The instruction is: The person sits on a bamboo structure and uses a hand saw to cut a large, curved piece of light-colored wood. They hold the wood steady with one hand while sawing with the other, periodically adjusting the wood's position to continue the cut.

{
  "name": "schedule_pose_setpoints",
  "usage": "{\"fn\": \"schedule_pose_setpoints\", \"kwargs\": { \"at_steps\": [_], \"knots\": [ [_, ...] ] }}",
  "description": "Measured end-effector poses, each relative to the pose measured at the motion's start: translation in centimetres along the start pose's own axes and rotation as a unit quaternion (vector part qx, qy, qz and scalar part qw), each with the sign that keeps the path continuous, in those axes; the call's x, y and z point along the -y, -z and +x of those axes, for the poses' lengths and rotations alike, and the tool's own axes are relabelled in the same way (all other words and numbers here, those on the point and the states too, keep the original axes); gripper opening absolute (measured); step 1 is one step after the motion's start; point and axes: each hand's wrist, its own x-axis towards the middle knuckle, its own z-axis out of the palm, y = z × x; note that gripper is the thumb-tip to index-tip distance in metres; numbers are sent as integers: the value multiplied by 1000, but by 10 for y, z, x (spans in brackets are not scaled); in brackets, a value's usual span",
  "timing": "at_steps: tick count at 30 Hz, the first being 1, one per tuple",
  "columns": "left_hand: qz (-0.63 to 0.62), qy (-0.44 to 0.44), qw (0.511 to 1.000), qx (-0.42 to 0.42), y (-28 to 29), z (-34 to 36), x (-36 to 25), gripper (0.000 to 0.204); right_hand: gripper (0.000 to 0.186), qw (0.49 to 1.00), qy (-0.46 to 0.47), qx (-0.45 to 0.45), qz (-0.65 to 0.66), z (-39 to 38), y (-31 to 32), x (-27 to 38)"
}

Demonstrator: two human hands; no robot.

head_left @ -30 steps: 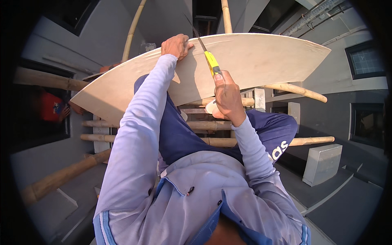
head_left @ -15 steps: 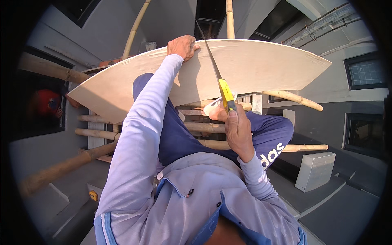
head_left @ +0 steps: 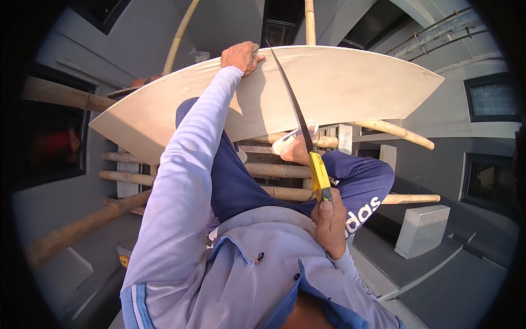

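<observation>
A pale flat board (head_left: 378, 82) with a curved top edge lies crosswise in front of me, over my bent legs and some bamboo poles. My left hand (head_left: 241, 56) grips the board's top edge left of the middle, fingers curled over it. My right hand (head_left: 329, 222), low by my lap, is closed on the yellow and grey handle of a handsaw (head_left: 318, 172). Its long dark blade reaches up across the board to the top edge, just right of my left hand. My sandaled foot (head_left: 290, 147) shows below the board.
Horizontal bamboo poles (head_left: 279, 170) are beneath me, with upright poles (head_left: 309, 22) behind the board. Grey walls with dark-framed windows (head_left: 487, 100) surround me. A pale block (head_left: 422, 230) is at lower right. A dim red shape (head_left: 57, 148) shows in the left window, too dark to make out.
My right hand has drawn the saw down and to the right toward my lap; more blade now lies over the board. My left hand still holds the edge, shifted slightly.
</observation>
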Motion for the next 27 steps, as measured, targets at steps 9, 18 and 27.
{"fn": "schedule_pose_setpoints", "kwargs": {
  "at_steps": [9, 18, 27],
  "knots": [
    [23, 21, 999, 41, -4, 27, 22, 36, 38, 997, 0, 48, 56, 28, 20, 8],
    [30, -11, 999, -16, -9, 3, 14, 36, 41, 994, 112, 6, 15, 122, -31, -25],
    [30, -36, 999, -10, 17, -33, -27, 35, 47, 997, 79, -18, 6, 149, -43, -28]
  ]
}}
